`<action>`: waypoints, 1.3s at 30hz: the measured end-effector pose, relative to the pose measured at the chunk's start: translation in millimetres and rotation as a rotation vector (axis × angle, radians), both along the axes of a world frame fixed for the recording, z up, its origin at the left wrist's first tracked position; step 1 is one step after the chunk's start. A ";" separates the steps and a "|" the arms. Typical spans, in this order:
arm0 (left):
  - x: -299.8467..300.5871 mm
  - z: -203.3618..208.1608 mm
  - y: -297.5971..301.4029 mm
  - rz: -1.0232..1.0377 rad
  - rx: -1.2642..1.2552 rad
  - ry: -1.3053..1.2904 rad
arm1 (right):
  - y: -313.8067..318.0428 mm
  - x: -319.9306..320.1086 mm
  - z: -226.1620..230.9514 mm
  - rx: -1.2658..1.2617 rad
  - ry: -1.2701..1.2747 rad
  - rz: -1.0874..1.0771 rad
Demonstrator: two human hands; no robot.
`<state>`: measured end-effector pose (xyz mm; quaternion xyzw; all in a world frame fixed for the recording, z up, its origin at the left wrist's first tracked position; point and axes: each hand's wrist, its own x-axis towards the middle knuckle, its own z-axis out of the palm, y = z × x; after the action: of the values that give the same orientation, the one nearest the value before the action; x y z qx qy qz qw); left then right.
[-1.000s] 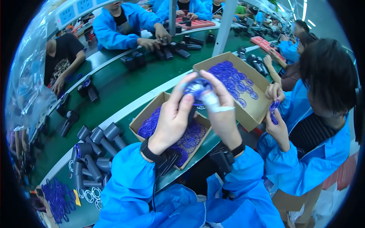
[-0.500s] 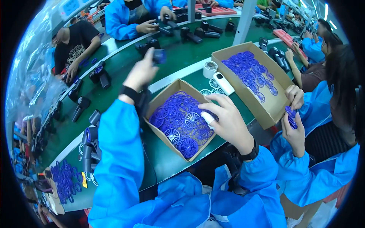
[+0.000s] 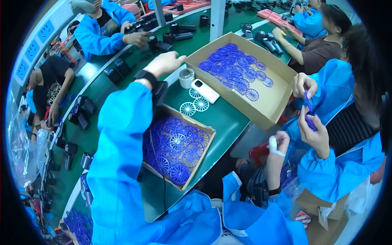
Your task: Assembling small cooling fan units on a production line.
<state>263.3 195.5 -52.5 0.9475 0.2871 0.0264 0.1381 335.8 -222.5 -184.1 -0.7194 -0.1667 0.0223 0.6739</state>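
Note:
My left hand (image 3: 165,64) reaches out over the green table, fingers stretched to the right, near the left corner of a large cardboard box (image 3: 271,102). Nothing shows in its grasp, though its underside is hidden; a black handheld device (image 3: 162,45) lies just beyond it. My right hand (image 3: 279,143) is raised off the table's near edge, fingers curled and no object visible in them; a white wrap covers one finger. Below my left forearm stands a smaller cardboard box (image 3: 199,161) of purple spoked discs (image 3: 179,173), a few paler ones on top. My left sleeve hides part of it.
White spoked discs (image 3: 201,104), a white oblong device (image 3: 205,91) and a tape roll (image 3: 186,77) lie between the boxes. A metal post (image 3: 217,20) rises behind. At right, a co-worker's hands (image 3: 312,126) hold purple discs. A cable crosses the smaller box.
My left hand no longer shows the dark device it carried and now reaches beside the large box. My right hand has withdrawn from above the smaller box to the right. The view has shifted.

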 end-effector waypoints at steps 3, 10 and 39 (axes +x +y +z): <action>29.3 -15.5 -2.6 0.017 0.041 -0.023 | 17.8 25.6 17.0 0.409 0.427 0.158; -34.4 3.4 -32.9 -0.047 -0.039 0.036 | 48.0 54.8 40.3 0.460 0.716 0.383; -177.8 -78.7 -134.7 -0.105 0.018 -0.228 | 130.9 -18.6 131.2 0.434 0.705 0.727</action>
<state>85.5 60.8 -131.2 0.9533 0.2191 0.1293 0.1626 317.1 -91.6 -52.9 -0.4090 -0.1694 0.4584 0.7707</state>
